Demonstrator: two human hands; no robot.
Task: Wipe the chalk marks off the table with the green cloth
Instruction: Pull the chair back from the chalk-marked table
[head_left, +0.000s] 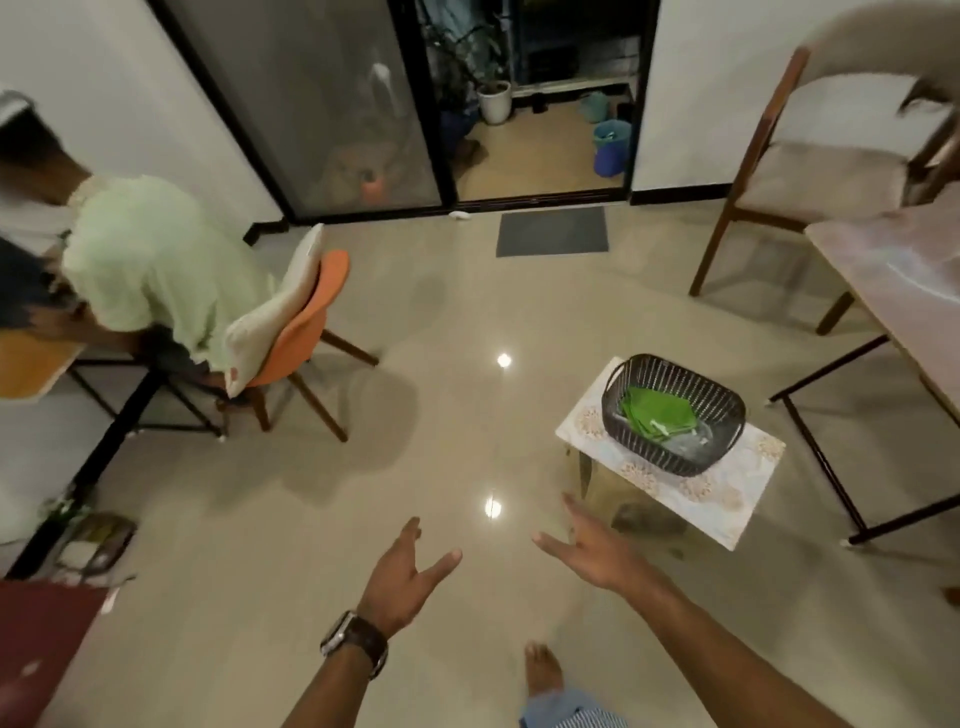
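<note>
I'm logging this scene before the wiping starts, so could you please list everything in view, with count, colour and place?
green cloth: one, green, folded inside the basket
basket: one, black wire, on the low table
low table: one, pale patterned top, right of centre
table: one, pale pinkish top, black legs, far right
wooden chair: one, brown frame, beige seat, upper right
orange chair: one, orange with a white cushion, left
seated person: one, pale green shirt, on the orange chair
doormat: one, dark grey, by the open door
bucket: one, blue, beyond the door
plant pot: one, white, beyond the door
left hand: open, empty, watch on the wrist
right hand: open, empty, nearest the low table
</note>
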